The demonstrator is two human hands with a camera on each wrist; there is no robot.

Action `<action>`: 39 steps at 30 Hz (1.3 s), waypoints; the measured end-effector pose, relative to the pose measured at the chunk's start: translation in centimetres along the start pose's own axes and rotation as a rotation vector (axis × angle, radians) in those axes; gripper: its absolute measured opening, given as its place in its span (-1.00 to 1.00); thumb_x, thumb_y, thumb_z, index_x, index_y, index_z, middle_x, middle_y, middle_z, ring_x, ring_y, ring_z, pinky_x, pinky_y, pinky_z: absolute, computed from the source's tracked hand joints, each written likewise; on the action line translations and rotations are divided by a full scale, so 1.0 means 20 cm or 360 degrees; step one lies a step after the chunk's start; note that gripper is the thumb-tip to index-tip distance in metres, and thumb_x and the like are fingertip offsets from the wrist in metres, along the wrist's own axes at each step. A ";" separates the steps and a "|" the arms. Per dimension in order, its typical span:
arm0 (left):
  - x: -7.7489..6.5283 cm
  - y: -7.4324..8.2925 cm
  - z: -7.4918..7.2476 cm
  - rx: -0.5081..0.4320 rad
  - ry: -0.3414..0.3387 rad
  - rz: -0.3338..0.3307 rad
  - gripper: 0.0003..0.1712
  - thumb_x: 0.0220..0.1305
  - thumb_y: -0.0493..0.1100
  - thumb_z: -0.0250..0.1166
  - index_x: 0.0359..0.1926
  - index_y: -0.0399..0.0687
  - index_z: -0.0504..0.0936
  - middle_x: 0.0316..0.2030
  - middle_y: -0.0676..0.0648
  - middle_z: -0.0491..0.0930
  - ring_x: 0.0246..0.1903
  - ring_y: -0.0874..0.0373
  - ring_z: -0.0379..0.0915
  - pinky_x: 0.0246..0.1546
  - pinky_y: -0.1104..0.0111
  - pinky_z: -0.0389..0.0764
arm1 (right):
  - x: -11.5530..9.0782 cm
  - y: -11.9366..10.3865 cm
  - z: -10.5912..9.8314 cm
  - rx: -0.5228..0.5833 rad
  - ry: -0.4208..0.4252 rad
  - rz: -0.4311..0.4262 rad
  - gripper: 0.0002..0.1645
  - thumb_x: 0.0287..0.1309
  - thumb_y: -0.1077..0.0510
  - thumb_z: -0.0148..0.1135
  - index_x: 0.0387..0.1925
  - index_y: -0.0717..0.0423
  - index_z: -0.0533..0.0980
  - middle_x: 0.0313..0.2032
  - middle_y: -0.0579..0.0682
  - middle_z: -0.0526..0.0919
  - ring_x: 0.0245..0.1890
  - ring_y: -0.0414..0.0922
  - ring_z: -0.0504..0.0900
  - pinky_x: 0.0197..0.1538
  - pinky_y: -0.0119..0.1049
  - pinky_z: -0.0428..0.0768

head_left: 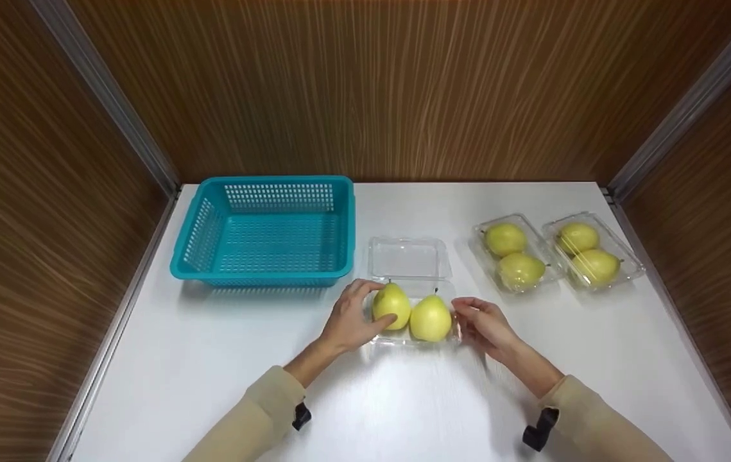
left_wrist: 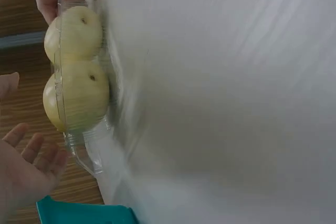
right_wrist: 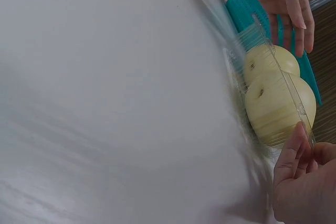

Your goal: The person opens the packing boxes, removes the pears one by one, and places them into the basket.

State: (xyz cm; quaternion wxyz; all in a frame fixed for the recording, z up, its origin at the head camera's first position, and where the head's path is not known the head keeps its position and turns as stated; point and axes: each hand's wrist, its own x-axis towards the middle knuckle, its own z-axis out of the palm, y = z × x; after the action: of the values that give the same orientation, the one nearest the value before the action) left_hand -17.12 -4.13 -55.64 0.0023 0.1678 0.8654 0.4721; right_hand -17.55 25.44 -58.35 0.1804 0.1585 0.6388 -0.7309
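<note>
Two yellow-green pears sit side by side in a clear plastic box (head_left: 418, 342), its lid (head_left: 407, 258) folded back on the far side. My left hand (head_left: 351, 321) is spread around the left pear (head_left: 392, 306). In the left wrist view, that hand (left_wrist: 29, 174) has its fingers loosely extended, a small gap away from the fruit. At the other end, beside the right pear (head_left: 431, 319), my right hand (head_left: 486, 328) pinches the box's rim between thumb and fingers. The right wrist view shows this hand (right_wrist: 302, 182) at the box edge.
A teal plastic basket (head_left: 262, 278) stands at the back left of the white table (head_left: 224, 366). Two more clear boxes, one nearer (head_left: 482, 255) and one farther right (head_left: 625, 247), hold two pears each. Wood-patterned panels (head_left: 371, 90) enclose the back and sides.
</note>
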 end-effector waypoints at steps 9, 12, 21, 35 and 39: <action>0.08 0.03 -0.03 0.0406 -0.0266 0.0231 -0.33 0.22 0.09 0.51 0.26 -0.10 0.58 0.24 -0.08 0.56 0.30 -0.04 0.46 0.34 0.02 0.59 | -0.01 -0.01 -0.01 0.0022 -0.0025 0.0002 -0.94 0.49 0.17 0.22 -0.12 0.07 0.58 -0.47 -0.21 0.66 -0.57 -0.33 0.52 -0.46 -0.49 0.53; 0.11 0.03 -0.05 0.0550 -0.0344 0.0328 -0.34 0.24 0.11 0.48 0.27 -0.07 0.58 0.27 -0.08 0.54 0.33 -0.03 0.44 0.37 0.04 0.57 | -0.01 -0.01 -0.01 0.0008 -0.0032 -0.0005 -0.93 0.50 0.18 0.20 -0.10 0.08 0.57 -0.45 -0.21 0.66 -0.57 -0.33 0.50 -0.47 -0.50 0.50; 0.20 0.01 -0.12 0.0856 -0.0514 0.0670 -0.33 0.30 0.16 0.45 0.31 -0.02 0.57 0.39 -0.11 0.46 0.43 -0.02 0.38 0.47 0.12 0.51 | -0.01 -0.01 -0.01 -0.0017 -0.0025 -0.0001 -0.91 0.51 0.18 0.18 -0.08 0.10 0.56 -0.44 -0.22 0.63 -0.55 -0.33 0.49 -0.46 -0.50 0.50; 0.20 -0.04 -0.07 0.0973 -0.0644 0.0816 -0.36 0.29 0.15 0.45 0.28 -0.01 0.54 0.34 -0.13 0.45 0.32 -0.01 0.42 0.27 0.22 0.67 | -0.01 -0.01 -0.01 -0.0013 -0.0022 -0.0001 -0.91 0.51 0.16 0.20 -0.09 0.10 0.56 -0.47 -0.21 0.62 -0.56 -0.32 0.49 -0.48 -0.49 0.49; 0.20 -0.04 -0.05 0.0990 -0.0660 0.0827 -0.35 0.29 0.13 0.46 0.29 -0.03 0.54 0.33 -0.12 0.45 0.31 -0.01 0.42 0.25 0.23 0.68 | -0.02 -0.01 -0.01 -0.0039 -0.0008 0.0003 -0.88 0.51 0.14 0.21 -0.06 0.10 0.55 -0.48 -0.23 0.59 -0.56 -0.33 0.47 -0.48 -0.50 0.47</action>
State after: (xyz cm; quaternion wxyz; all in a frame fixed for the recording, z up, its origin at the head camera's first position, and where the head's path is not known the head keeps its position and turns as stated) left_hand -21.35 -4.16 -55.20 0.0064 0.4631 0.8765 0.1310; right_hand -17.36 25.60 -58.05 0.1847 0.1552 0.6471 -0.7232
